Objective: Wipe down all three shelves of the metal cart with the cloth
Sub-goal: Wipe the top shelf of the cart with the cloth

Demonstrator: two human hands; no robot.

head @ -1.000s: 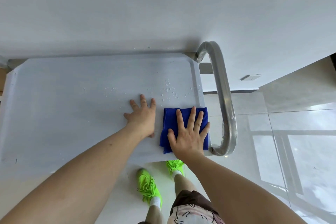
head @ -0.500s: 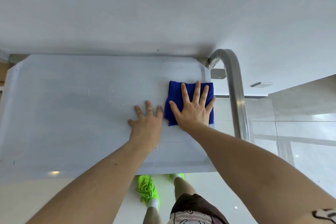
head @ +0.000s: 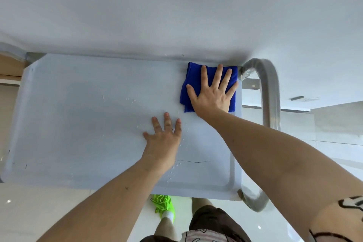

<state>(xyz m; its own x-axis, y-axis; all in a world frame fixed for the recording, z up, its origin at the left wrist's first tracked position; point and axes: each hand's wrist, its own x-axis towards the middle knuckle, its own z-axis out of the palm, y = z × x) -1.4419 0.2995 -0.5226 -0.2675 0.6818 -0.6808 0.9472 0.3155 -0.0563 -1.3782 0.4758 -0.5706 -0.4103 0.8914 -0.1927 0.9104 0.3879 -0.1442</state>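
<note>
The metal cart's top shelf (head: 78, 124) fills the middle of the head view, pale and flat with a raised rim. A folded blue cloth (head: 191, 82) lies at its far right corner, against the back edge. My right hand (head: 212, 94) presses flat on the cloth with fingers spread. Nearer to me, my left hand (head: 164, 137) rests flat on the bare shelf, fingers straight. A few water droplets (head: 174, 171) sit near the left wrist. The lower shelves are hidden under the top one.
The cart's tubular steel handle (head: 270, 100) curves along the right end. A white wall (head: 176, 6) stands right behind the cart. Glossy floor tiles (head: 334, 133) lie to the right, and my green shoe (head: 164, 205) shows below the near edge.
My right hand has pushed the cloth from the near right edge away to the far right corner, wiping off most droplets there. My left hand stayed flat on the shelf.
</note>
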